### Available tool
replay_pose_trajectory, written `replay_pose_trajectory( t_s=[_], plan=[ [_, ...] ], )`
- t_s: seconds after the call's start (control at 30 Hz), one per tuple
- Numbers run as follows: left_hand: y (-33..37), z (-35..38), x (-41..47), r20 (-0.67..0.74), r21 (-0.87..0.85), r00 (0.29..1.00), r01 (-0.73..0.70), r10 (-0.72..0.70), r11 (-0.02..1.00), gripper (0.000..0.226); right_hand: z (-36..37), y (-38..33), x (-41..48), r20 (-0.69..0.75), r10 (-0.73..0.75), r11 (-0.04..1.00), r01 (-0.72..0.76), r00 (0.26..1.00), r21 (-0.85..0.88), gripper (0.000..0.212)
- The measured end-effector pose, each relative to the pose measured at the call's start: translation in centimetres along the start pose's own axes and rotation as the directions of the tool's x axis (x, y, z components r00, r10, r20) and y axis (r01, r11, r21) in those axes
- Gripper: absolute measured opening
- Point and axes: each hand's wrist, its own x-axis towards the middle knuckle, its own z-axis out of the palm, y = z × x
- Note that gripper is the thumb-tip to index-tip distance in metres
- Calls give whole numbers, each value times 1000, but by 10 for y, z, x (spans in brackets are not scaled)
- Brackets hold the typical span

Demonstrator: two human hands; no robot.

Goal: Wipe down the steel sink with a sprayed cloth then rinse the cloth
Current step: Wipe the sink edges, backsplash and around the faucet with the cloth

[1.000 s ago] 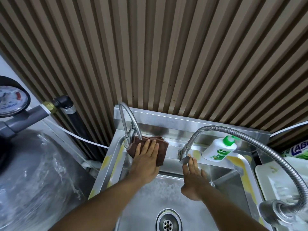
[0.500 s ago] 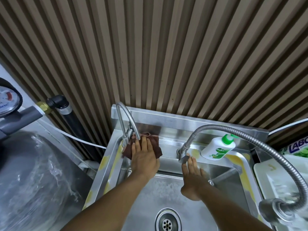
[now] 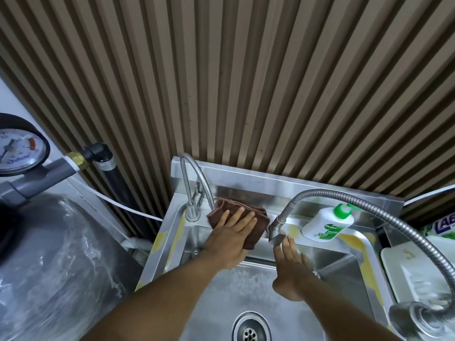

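A brown cloth (image 3: 256, 231) lies on the back ledge of the steel sink (image 3: 344, 274), between the curved tap (image 3: 197, 178) and the base of the flexible hose tap (image 3: 277, 225). My left hand (image 3: 231, 235) presses flat on the cloth with straight fingers. My right hand (image 3: 291, 269) rests with straight fingers against the sink's back wall, fingertips just below the hose tap's lever. The basin floor looks wet, with the drain (image 3: 250, 328) at the bottom.
A white soap bottle with a green pump (image 3: 325, 222) stands on the ledge to the right. The hose (image 3: 384, 217) arcs to a spray head (image 3: 418, 318) at the lower right. A white tray (image 3: 413, 274) sits right of the sink, a wrapped tank (image 3: 49, 267) with a gauge left.
My left hand slid the cloth left toward the curved tap, then back right along the ledge toward the hose tap's base. My right hand stayed in place.
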Motion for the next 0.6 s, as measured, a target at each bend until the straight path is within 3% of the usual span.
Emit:
replay_pose_trajectory(
  t_s=[0.3, 0.6],
  plan=[
    [7, -8, -18, 9, -23, 922, 388, -388, 922, 79, -1, -1, -3, -4, -1, 1000, 1, 1000, -1, 92],
    [7, -8, 9, 46, 4, 997, 58, -59, 998, 75, 2, -3, 0, -2, 16, 1000, -16, 1000, 15, 98]
  ],
)
